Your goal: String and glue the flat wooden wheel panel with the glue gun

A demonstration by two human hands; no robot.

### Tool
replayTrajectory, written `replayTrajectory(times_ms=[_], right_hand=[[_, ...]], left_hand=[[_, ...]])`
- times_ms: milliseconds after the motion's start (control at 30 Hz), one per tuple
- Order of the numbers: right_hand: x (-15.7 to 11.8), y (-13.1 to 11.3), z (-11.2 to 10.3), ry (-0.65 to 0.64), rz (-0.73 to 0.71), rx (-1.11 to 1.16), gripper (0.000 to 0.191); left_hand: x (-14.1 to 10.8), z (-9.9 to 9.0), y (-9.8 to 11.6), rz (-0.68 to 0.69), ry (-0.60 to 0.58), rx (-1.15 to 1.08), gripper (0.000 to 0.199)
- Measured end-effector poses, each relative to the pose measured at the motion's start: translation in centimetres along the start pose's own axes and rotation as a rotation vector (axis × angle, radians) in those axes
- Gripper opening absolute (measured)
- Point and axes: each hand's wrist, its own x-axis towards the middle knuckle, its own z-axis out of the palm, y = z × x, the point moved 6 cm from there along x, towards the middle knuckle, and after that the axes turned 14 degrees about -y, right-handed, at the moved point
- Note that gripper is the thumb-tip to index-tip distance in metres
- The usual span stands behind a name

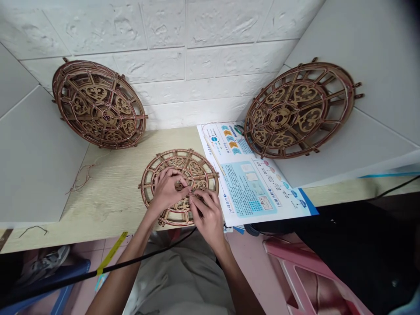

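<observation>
The **left hand (167, 190)** is curling over the middle of a round wooden fretwork wheel (204, 174), with its fingers bent and bearing down near the hub. The right hand (204, 215) is coming in beside it, its thumb and forefinger closing together on what looks like a fine copper wire (194, 193), though the thin strand is hard to make out between the fingers. The two hands are touching or nearly touching above the wheel, which is lying flat on a pale wood-grain desk (114, 212) and is wound with copper wire around its spokes and rim.

Just right of the wheel, a printed blue-and-white leaflet (252, 175) is lying on the desk, with a thin wooden stick (215, 157) resting across it. A loose tangle of reddish wire (83, 177) is lying left of the wheel. Two larger wired wooden wheels are leaning up at the back, one at the left (98, 104) and one at the right (299, 109), the latter overlapping the leaflet's edge. Behind them, a white brick-textured wall (164, 26) is rising, flanked by grey panels. Below the desk, a pink plastic stool (305, 271) is standing on the tiled floor (252, 262).
</observation>
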Motion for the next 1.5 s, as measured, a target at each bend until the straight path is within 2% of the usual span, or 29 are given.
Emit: replayTrajectory(times_ms=[367,633,967,1267,1500], right_hand=[[-0.1,0.1,0.0,0.017,-0.002,-0.001,0.022],[-0.2,0.1,-0.1,0.049,-0.025,0.018,0.020],[0.0,0.6,0.0,0.046,0.054,0.081,0.023],[0.1,0.6,0.1,0.059,0.049,0.063,0.020],[-0.1,0.3,0.0,0.068,0.002,0.026,0.021]], left_hand=[[0.0,0.1,0.0,0.005,0.022,0.023,0.005],[0.3,0.0,-0.3,0.024,-0.020,-0.004,0.005],[0.6,-1.0,0.8,-0.033,-0.173,0.059,0.009],[0.5,-0.3,0.8,0.076,-0.180,0.120,0.008],[0.8,-0.8,1.2,0.052,-0.252,0.105,0.009]])
